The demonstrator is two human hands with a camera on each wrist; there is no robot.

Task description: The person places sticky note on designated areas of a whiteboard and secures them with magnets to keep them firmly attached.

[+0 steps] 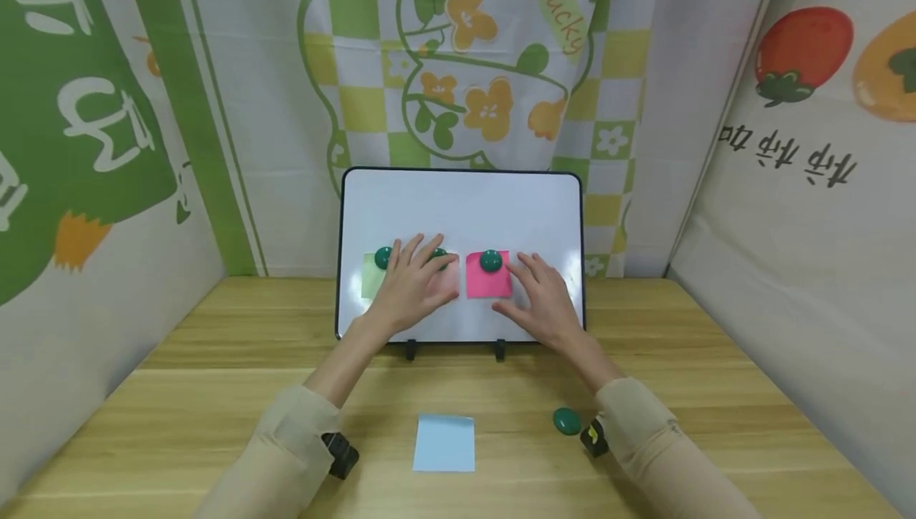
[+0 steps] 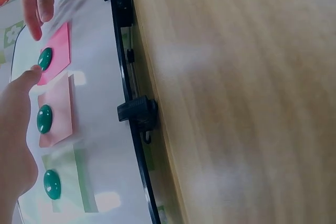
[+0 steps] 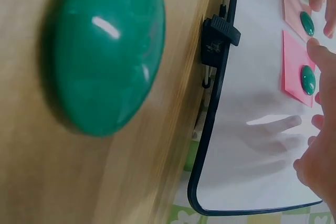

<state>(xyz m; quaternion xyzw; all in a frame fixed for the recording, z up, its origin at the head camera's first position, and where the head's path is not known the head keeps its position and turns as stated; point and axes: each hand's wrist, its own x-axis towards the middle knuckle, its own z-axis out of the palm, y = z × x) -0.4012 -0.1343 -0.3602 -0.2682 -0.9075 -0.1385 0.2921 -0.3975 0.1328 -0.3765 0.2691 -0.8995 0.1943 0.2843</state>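
Observation:
A bright pink sticky note (image 1: 489, 287) is on a whiteboard (image 1: 465, 213) under a round green magnet (image 1: 490, 261). To its left are a pale pink note (image 2: 64, 109) and a light green note (image 2: 73, 182), each bearing a green magnet. My left hand (image 1: 408, 288), fingers spread, is in front of these two notes and partly hides them in the head view. Its thumb reaches close to the bright pink note's magnet; contact is unclear. Beside that note's right edge, my right hand (image 1: 545, 300) has its fingers apart and loosely bent. Neither hand holds anything.
The whiteboard stands on black clip feet (image 1: 411, 350) on a wooden table (image 1: 286, 328). Nearer me lie a light blue sticky note (image 1: 444, 446) and another green magnet (image 1: 567, 421), close to the right wrist. Printed cloth (image 1: 608, 106) hangs behind the board.

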